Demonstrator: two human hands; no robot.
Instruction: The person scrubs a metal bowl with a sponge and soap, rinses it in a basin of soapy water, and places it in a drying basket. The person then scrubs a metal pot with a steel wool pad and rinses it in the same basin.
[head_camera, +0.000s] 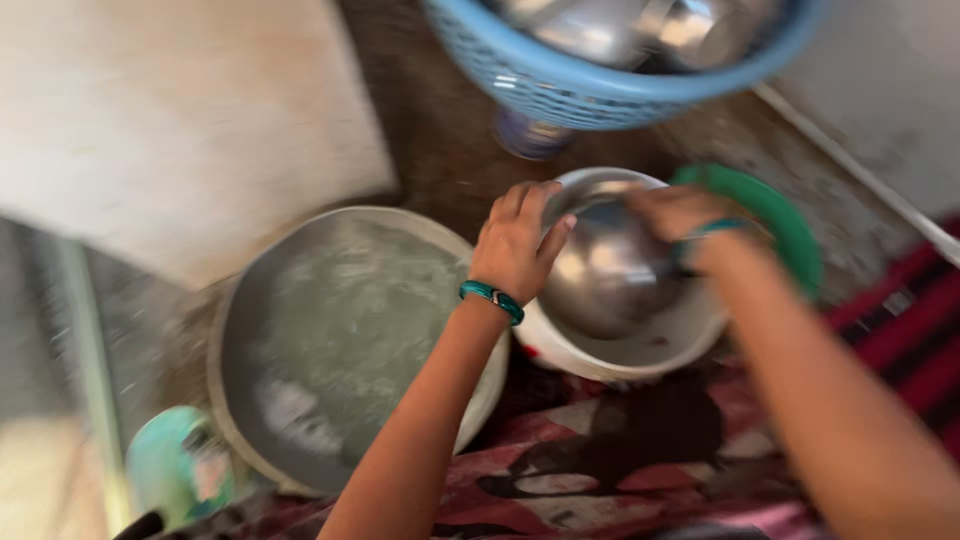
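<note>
- Left grip: fingers curled over the near-left rim of the steel bowl, clamped on it, thumb side toward the inside. Teal bangle at the wrist.
- Right grip: pressed on the bowl's far-right rim; blurred, so cannot tell whether pinching the rim or rubbing flat against it.
- Steel bowl: tilted, held over and partly inside the white basin, mouth turned toward the camera.
- To do well, by judgement: keep left as the anchor on the rim, rotate the bowl in short turns, work right around the wall; wet polished steel likely slick, so keep it low over the basin.
- Materials: bowl thin, round, mirror-smooth; basin thick-walled, matte white, plastic-looking.
- Green plate: flat disc just behind the basin, partly hidden by the right wrist.
- Large grey pan: wide, shallow, dull, filmed with cloudy water, touching the basin's left side.
- Blue basket: perforated plastic, shiny steel vessels inside, above.
- Floor rough, stained; patterned red cloth below.
</note>
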